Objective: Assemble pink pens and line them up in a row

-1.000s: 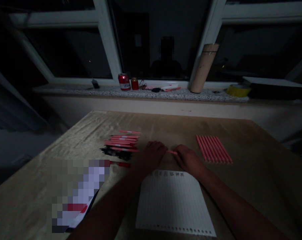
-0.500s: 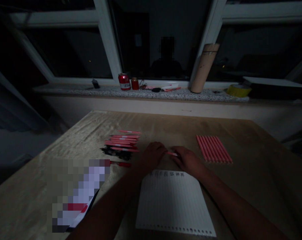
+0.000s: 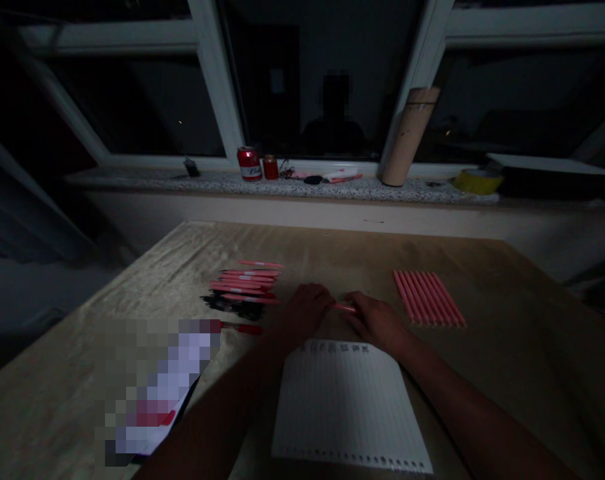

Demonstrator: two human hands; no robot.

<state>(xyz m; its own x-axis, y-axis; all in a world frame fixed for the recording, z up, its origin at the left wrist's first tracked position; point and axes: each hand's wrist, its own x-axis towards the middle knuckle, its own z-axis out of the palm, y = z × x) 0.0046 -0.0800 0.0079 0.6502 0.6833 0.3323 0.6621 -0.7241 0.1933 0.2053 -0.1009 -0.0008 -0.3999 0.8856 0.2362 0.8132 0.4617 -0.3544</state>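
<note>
A pink pen (image 3: 345, 307) spans the gap between my two hands, just beyond the top edge of the notepad. My left hand (image 3: 309, 308) is closed at the pen's left end, its fingertips mostly hidden. On the other end, my right hand (image 3: 375, 316) grips with thumb and fingers. Under my forearms lies a lined, spiral-bound notepad (image 3: 347, 407) with a row of handwriting along its far edge. To the left sits a loose pile of pink pens (image 3: 245, 282), with black pens (image 3: 235, 307) at its near side. Several pink pens (image 3: 427, 298) lie side by side in a neat row at right.
A red pen (image 3: 249, 329) lies left of my left wrist, near a partly blurred flat object (image 3: 182, 380). Along the windowsill (image 3: 207, 185) stand a red can (image 3: 249, 164), a small red jar (image 3: 271, 167), a tall tube (image 3: 411, 137) and yellow tape (image 3: 477, 181).
The pen between my hands shows more plain pink than before, where a pale label was visible. My right fingers have shifted slightly; both hands stay in place.
</note>
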